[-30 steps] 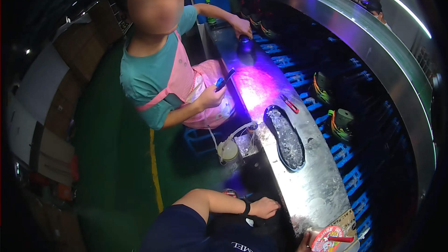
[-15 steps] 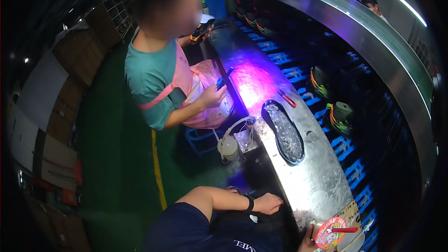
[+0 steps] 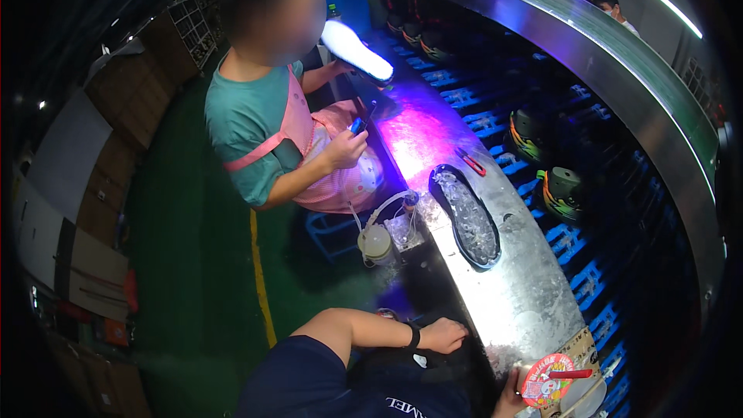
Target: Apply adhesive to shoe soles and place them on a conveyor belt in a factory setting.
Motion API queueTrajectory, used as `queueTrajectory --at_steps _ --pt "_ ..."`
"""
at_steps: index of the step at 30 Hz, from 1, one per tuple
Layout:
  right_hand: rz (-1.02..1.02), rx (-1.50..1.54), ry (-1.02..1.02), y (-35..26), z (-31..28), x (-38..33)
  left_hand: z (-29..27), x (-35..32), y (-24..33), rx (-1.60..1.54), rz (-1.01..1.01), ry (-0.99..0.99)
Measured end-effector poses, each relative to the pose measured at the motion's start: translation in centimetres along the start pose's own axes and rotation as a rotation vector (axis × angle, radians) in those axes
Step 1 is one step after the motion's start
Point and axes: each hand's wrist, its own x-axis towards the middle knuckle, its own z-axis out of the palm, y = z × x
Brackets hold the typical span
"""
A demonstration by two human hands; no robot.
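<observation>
My left hand (image 3: 443,336), with a dark band at the wrist, rests beside the near edge of the metal bench (image 3: 511,310). Its fingers look loosely curled, and nothing shows in them. At the lower edge my right hand (image 3: 508,399) is wrapped round the side of a drink cup (image 3: 542,388); a printed red and pink lid covers its top and a red straw (image 3: 571,374) sticks out. Part of that hand is cut off by the frame. Farther along the bench lies a dark shoe sole (image 3: 467,218) with a pale, shiny inner face.
A co-worker (image 3: 259,120) sits at the far left, holding a shoe (image 3: 357,52) and a blue-handled tool (image 3: 357,125). Red-handled snips (image 3: 472,162) lie on the bench. Dark shoes (image 3: 561,192) stand on the blue-slatted conveyor (image 3: 569,241). A white pot (image 3: 375,242) hangs by the bench.
The co-worker has raised and turned the shoe so its white underside shows, and lowered the blue-handled tool slightly. My hands have hardly moved.
</observation>
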Motion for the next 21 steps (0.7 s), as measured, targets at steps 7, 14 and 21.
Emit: queueTrajectory --at_steps 7,14,21 --pt "-0.051 -0.041 -0.013 0.5 0.2 0.1 0.2 -0.3 0.1 0.020 0.000 -0.012" --pt "-0.114 -0.046 0.101 -2.1 1.0 0.5 -0.3 0.1 0.4 0.014 0.000 0.015" --pt "-0.132 -0.005 0.044 -2.9 0.7 1.0 -0.1 0.2 0.2 0.025 -0.012 -0.001"
